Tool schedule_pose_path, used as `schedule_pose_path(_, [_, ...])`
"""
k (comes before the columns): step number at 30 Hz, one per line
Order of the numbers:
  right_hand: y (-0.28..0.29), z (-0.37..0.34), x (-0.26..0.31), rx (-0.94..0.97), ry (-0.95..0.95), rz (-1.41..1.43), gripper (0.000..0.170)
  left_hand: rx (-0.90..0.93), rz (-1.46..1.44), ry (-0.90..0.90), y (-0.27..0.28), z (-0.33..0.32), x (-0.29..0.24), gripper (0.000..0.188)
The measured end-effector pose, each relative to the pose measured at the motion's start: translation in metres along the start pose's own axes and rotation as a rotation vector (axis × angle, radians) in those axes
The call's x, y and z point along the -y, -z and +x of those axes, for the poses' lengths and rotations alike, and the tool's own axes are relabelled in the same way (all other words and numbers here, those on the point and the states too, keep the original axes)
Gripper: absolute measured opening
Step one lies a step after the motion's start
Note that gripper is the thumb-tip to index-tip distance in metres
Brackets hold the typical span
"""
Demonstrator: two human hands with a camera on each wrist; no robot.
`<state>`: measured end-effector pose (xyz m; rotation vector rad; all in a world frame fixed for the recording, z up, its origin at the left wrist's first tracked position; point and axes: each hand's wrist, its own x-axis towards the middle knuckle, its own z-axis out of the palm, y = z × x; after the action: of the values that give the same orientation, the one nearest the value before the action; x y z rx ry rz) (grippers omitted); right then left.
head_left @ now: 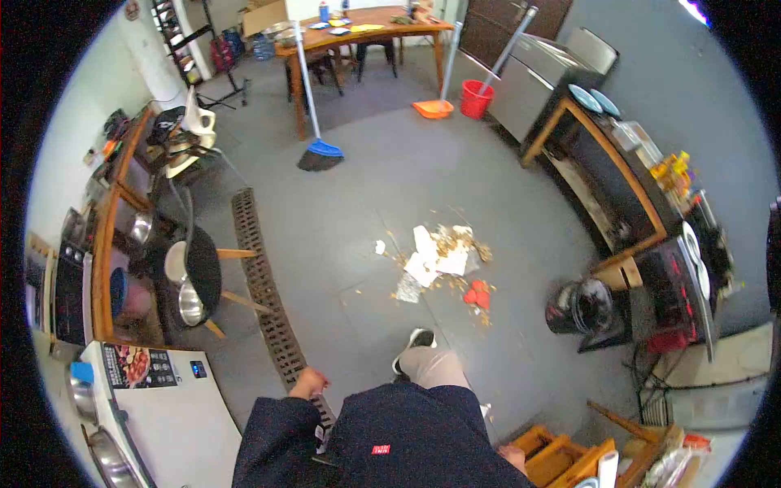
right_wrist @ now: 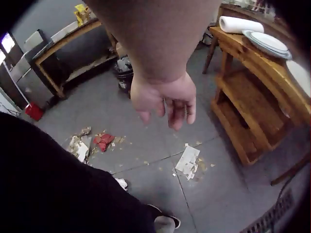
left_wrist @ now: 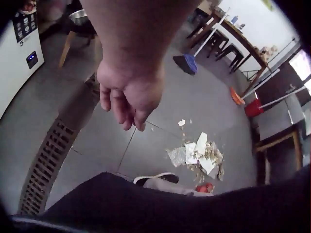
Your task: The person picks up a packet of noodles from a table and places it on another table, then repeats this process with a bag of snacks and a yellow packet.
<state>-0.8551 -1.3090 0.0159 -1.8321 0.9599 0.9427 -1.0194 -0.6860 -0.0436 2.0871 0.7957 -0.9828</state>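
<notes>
The left hand (head_left: 309, 383) hangs beside the body with nothing in it; in the left wrist view the same hand (left_wrist: 129, 94) has loosely bent fingers over the floor. At the lower edge of the head view the right hand (head_left: 512, 457) is partly visible, and the right wrist view shows this hand (right_wrist: 165, 99) empty, fingers hanging down. A pile of litter with white paper (head_left: 424, 259) and a red scrap (head_left: 477, 294) lies on the grey floor ahead. More paper (right_wrist: 187, 160) with crumbs lies below the right hand.
A blue broom (head_left: 322, 151) leans on the wooden table (head_left: 370, 31). Beyond the pile stand an orange dustpan (head_left: 433, 109) and a red bucket (head_left: 476, 99). A black bin (head_left: 579, 307) is at the right, a floor grate (head_left: 264, 281) at the left, a wooden shelf unit (right_wrist: 250, 109) near the right hand.
</notes>
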Motion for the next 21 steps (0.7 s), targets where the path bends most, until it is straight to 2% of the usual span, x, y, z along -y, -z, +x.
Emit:
schedule_pose_path(1, [-0.004, 0.012, 0.019, 0.041, -0.029, -0.065, 0.019, 0.045, -0.291, 0.186, 0.009, -0.007, -0.005, 0.017])
schedule_pose_path(3, [-0.015, 0.037, 0.059, 0.105, -0.064, -0.174, 0.019, -0.147, -0.883, 0.33, 0.02, -0.019, -0.011, 0.021])
schedule_pose_path(6, [-0.035, 0.068, 0.122, 0.177, -0.094, -0.291, 0.02, -0.195, -0.642, 0.149, 0.025, 0.019, 0.035, 0.023])
schedule_pose_path(8, [-0.055, 0.09, 0.166, 0.216, -0.096, -0.32, 0.021, -0.171, -0.296, 0.168, 0.093, 0.004, 0.001, 0.023])
schedule_pose_path(9, [-0.068, 0.105, 0.189, 0.228, -0.09, -0.319, 0.022, -0.177, -0.211, 0.162, 0.113, 0.018, 0.003, 0.021])
schedule_pose_path(10, [-0.084, 0.125, 0.212, 0.224, -0.076, -0.3, 0.023, -0.207, -0.273, 0.184, 0.128, 0.037, 0.014, 0.019])
schedule_pose_path(13, [-0.132, 0.16, 0.295, 0.119, -0.035, -0.248, 0.02, -0.326, -0.769, 0.237, 0.174, 0.092, 0.036, 0.017])
schedule_pose_path(14, [-0.157, 0.126, 0.34, 0.088, 0.019, -0.377, 0.019, -0.335, -0.821, 0.317, 0.21, 0.072, 0.007, 0.017])
schedule_pose_path(17, [-0.214, 0.075, 0.443, 0.194, 0.127, -0.406, 0.021, -0.488, -0.76, 0.363, 0.306, 0.047, -0.051, 0.019])
schedule_pose_path(18, [-0.235, 0.047, 0.483, 0.101, 0.18, -0.47, 0.024, -0.526, -0.79, 0.379, 0.321, 0.053, -0.05, 0.021])
schedule_pose_path(21, [-0.268, 0.061, 0.559, 0.149, 0.306, -0.465, 0.024, -0.62, -0.858, 0.425, 0.342, 0.071, -0.038, 0.025])
